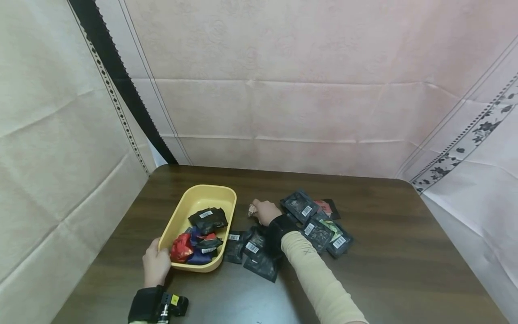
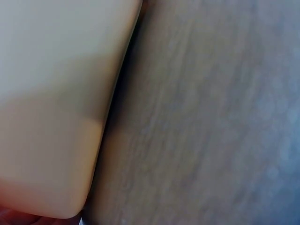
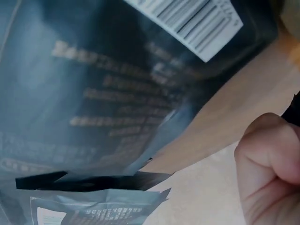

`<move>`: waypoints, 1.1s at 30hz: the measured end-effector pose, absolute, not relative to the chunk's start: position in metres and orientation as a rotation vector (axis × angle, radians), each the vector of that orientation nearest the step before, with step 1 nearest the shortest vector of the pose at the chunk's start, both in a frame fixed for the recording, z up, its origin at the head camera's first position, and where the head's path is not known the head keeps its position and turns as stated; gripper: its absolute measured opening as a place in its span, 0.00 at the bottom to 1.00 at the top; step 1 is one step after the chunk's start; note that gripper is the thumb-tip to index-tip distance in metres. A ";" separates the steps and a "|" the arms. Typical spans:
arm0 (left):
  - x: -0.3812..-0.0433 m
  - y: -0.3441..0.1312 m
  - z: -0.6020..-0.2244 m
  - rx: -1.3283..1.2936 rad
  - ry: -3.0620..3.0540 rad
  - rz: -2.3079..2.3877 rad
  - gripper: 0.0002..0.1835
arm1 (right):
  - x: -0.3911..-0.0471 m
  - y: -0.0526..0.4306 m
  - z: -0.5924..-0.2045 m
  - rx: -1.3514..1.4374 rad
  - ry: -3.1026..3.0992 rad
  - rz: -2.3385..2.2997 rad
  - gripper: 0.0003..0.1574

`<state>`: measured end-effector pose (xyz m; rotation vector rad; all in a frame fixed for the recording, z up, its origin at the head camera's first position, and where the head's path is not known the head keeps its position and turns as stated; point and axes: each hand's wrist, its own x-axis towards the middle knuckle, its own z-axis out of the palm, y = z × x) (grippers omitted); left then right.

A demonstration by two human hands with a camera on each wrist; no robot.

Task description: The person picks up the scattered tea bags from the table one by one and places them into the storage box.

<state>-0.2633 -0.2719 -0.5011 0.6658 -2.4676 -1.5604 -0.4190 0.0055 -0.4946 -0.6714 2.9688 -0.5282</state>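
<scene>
One crumpled tan packet, by the look of it, pinched in the right hand, just to the right of a yellow tray gripped at the near-left edge by the left hand. Lengthwise, running away from the body with a rightward lean. Smooth-walled, round-cornered, with a shiny red packet and a black packet among others. Loose dark packets alongside, right.

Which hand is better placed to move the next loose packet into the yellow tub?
Probably the right hand: it's beside the loose packets, though it seems to hold a small item. The left hand grips the yellow tub.
</scene>
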 end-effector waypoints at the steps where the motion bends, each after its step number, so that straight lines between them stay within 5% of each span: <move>1: -0.263 -0.272 -0.501 0.670 -2.466 -1.559 0.24 | -0.419 0.005 -0.493 -0.667 2.980 -0.532 0.06; 33: -0.262 -0.272 -0.502 0.667 -2.439 -1.584 0.24 | -0.380 -0.075 -0.424 -1.059 3.075 -0.482 0.14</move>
